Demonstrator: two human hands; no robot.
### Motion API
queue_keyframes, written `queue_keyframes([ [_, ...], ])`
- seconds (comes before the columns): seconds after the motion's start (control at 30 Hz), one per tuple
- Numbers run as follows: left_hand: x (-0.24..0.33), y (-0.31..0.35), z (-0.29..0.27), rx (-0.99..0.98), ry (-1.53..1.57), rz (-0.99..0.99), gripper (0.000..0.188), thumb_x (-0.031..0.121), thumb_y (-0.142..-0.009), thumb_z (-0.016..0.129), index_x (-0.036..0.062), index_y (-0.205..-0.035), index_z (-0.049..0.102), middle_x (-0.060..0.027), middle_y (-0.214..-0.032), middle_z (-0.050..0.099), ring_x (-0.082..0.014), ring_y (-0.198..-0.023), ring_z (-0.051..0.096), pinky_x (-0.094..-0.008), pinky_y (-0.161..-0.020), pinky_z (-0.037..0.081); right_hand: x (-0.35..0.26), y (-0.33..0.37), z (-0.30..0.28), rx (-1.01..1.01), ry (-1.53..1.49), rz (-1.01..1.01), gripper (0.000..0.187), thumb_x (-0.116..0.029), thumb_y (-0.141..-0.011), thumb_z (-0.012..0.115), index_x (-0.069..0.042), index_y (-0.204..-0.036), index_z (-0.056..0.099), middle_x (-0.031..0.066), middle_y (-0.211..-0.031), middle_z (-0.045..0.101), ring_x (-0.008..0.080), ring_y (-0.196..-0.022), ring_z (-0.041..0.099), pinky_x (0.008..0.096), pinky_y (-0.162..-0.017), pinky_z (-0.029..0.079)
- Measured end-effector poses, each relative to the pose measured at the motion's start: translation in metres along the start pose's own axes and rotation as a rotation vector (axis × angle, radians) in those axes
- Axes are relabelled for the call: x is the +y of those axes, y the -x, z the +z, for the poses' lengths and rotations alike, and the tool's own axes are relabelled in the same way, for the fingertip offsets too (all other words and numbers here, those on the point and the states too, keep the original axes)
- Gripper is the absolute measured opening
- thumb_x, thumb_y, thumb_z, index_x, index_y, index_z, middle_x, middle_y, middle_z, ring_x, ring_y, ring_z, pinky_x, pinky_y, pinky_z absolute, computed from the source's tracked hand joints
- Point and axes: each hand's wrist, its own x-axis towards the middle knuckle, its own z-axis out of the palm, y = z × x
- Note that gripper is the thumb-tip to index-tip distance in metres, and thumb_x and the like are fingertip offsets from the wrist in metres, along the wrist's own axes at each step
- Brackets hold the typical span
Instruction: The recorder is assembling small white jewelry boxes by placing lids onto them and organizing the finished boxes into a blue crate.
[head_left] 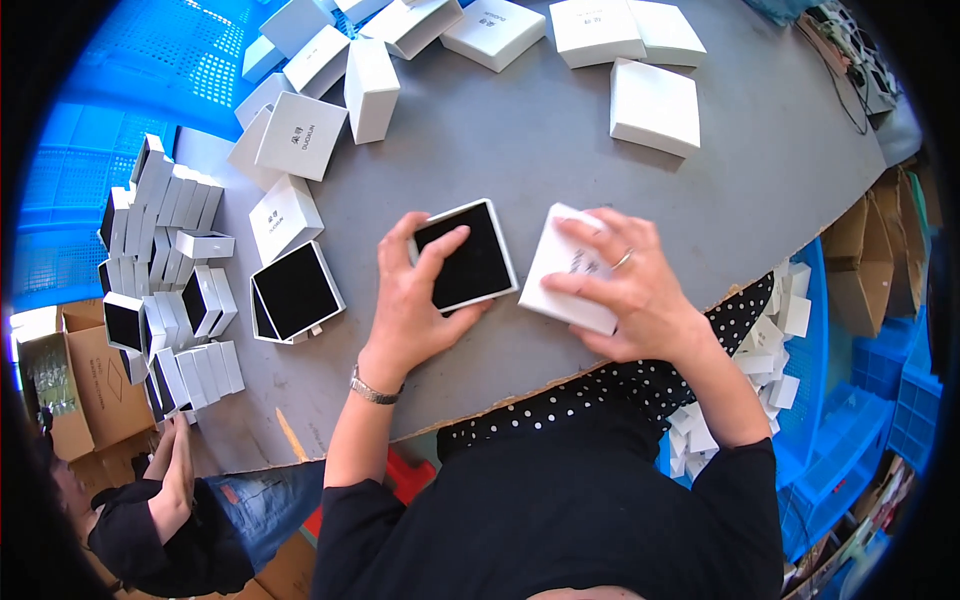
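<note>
In the middle of the table, my left hand (408,292) grips a shallow white box base (478,250) with a black inside. Its thumb lies along the near edge, and one finger rests over the black surface. Just to the right, my right hand (640,285) holds a white box lid (556,252) with small dark print, tilted, fingers spread across its top. The lid's underside is hidden. A narrow gap separates the two parts. Left of my left hand lie two overlapping black-lined box bases (298,292), beside a closed-looking white box (284,218).
White boxes (494,34) lie scattered along the far side, with another (655,105) at far right. Stacked box bases (200,295) line the left edge near a co-worker (170,510). Blue crates (150,70) stand behind. A blue bin (800,370) of white boxes is at right.
</note>
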Motion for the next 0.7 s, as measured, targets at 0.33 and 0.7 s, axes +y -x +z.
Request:
queue_keyframes([
  [0.33,0.008,0.007,0.015,-0.066,0.247,0.124,0.083,0.018,-0.054,0.091,0.0129,-0.131,0.058,-0.0145,-0.136,0.046,-0.0384,-0.128,0.044,-0.0494,-0.109,0.039,0.005,0.001,0.002,-0.036,-0.25,-0.068,0.071,-0.013,-0.053,0.078,-0.019,-0.122,0.064,0.0082,-0.145,0.051,0.0363,-0.132,0.043,0.0509,-0.109,0.035],
  [0.7,0.02,0.007,0.012,-0.112,1.126,-0.191,0.132,0.046,-0.073,0.079,0.0082,-0.164,-0.009,-0.0214,-0.166,0.011,-0.0347,-0.152,0.021,-0.0487,-0.122,0.02,0.003,-0.007,0.012,0.039,-0.209,-0.054,0.072,-0.015,-0.054,0.074,-0.018,-0.125,0.065,0.0069,-0.139,0.055,0.0395,-0.131,0.043,0.0518,-0.11,0.037],
])
